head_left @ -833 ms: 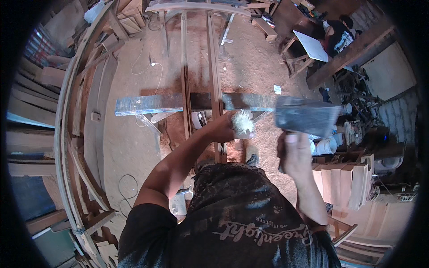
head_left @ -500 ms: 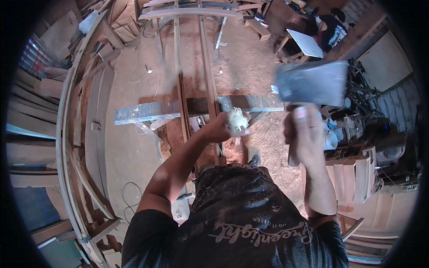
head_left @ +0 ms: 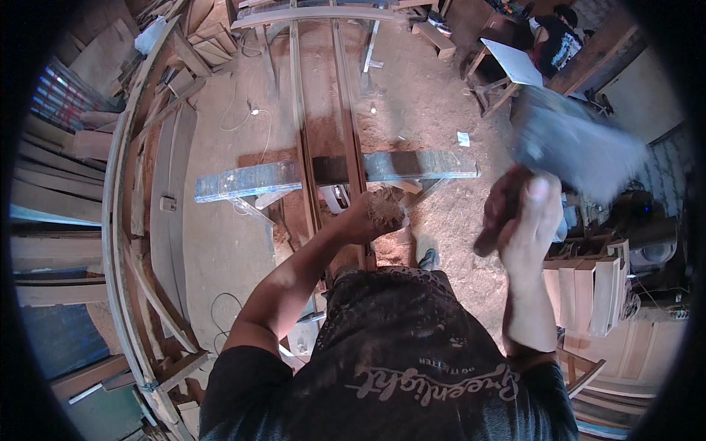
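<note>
My right hand point(head_left: 531, 217) is raised at the right, fingers closed round a broad, flat-headed grey tool point(head_left: 577, 143). The tool's head is smeared by motion, so its exact kind cannot be made out. My left hand point(head_left: 362, 223) is closed around a brownish, rough wad of fibre point(head_left: 386, 208) in front of my body. This hand is above the near part of two long wooden strips point(head_left: 349, 140), which run away from me across a scuffed blue-grey sawhorse beam point(head_left: 246, 182). The wad and the tool are well apart.
Another sawhorse point(head_left: 312, 15) supports the strips' far ends. Long boards and a wooden frame point(head_left: 118, 184) line the left side. At the far right, a person point(head_left: 557, 44) is beside a white-topped table point(head_left: 511, 62). Wood pieces point(head_left: 588, 290) are stacked at right; a cable point(head_left: 268, 128) lies on the floor.
My right hand and the tool have moved right, with the tool's head tilting down to the right. The wad in my left hand, pale before, now shows a brown side.
</note>
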The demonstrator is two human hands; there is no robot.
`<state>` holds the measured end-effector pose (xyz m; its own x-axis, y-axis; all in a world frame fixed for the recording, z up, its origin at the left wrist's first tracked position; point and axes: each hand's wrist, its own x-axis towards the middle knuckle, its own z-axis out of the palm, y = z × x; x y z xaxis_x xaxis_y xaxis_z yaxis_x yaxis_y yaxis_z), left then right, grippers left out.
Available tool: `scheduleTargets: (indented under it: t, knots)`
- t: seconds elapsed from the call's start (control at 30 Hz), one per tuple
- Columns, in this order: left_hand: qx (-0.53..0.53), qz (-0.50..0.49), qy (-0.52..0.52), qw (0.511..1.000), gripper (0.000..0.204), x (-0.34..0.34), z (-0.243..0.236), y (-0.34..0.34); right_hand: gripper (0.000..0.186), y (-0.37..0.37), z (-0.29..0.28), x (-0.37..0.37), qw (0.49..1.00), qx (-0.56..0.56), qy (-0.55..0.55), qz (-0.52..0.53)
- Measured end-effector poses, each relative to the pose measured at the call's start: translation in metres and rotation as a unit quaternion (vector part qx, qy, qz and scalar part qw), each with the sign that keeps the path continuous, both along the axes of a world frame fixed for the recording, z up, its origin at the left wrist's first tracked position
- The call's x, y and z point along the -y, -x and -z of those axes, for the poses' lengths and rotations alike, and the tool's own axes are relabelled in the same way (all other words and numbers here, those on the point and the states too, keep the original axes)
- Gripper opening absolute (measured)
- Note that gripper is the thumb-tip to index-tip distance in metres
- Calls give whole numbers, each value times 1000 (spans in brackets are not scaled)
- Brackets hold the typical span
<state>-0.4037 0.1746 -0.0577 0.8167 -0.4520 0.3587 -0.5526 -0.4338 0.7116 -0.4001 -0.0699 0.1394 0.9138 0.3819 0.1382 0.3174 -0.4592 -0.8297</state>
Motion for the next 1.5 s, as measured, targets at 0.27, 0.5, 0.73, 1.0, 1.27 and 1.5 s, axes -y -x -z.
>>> scheduleTargets:
  t: [0.27,0.5,0.73,1.0,1.27,1.5]
  knots:
    - [-9,-81,41,996,22,-7,5,-5,50,-9,47,-11,982,33,185,-9]
    - [-10,-54,50,997,17,6,-9,12,31,7,42,-6,993,106,-53,1]
    - [80,-76,-76,991,19,-3,23,-2,33,-20,38,-22,991,103,66,-61]
    - [-1,-58,168,984,30,9,-9,13,20,4,106,2,942,151,262,-147]
    - [-113,-123,-17,986,17,-4,18,5,24,-9,24,-30,997,-17,-10,-78]
    - [49,-94,119,987,23,11,6,15,23,10,91,-14,949,139,262,-105]
